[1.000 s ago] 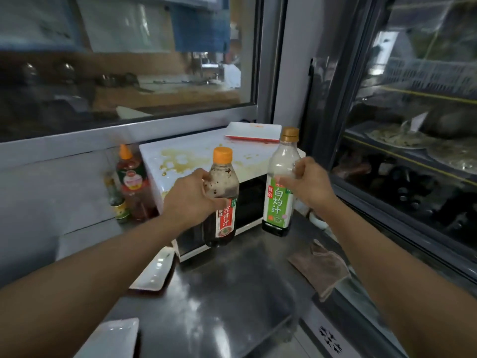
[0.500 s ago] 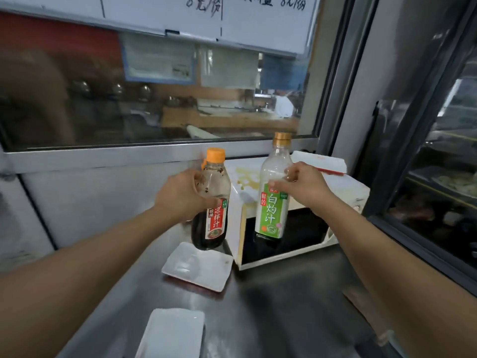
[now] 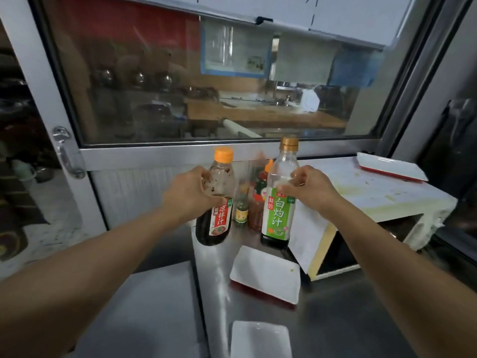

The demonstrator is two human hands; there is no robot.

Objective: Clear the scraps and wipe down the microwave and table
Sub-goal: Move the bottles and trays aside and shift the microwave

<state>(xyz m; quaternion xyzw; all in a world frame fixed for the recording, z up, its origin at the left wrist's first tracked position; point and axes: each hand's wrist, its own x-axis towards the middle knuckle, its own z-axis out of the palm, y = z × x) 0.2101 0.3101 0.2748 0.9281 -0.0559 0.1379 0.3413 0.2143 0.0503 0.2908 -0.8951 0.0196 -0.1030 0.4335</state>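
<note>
Steel table (image 3: pixel 335 319), white plates (image 3: pixel 265 276), left grip (image 3: pixel 192 195) grasping red-label bottle (image 3: pixel 215 218), right grip (image 3: pixel 307 188) grasping green-label bottle (image 3: pixel 278 215)

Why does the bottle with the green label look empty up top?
Nearly empty: the green-label bottle in the right hand shows dark sauce only at its base, clear above.

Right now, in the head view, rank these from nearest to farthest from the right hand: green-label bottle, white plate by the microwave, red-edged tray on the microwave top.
1. Green-label bottle: held in the right hand.
2. White plate: on the table, below and left.
3. Red-edged tray: far right, back of the microwave top.
</note>
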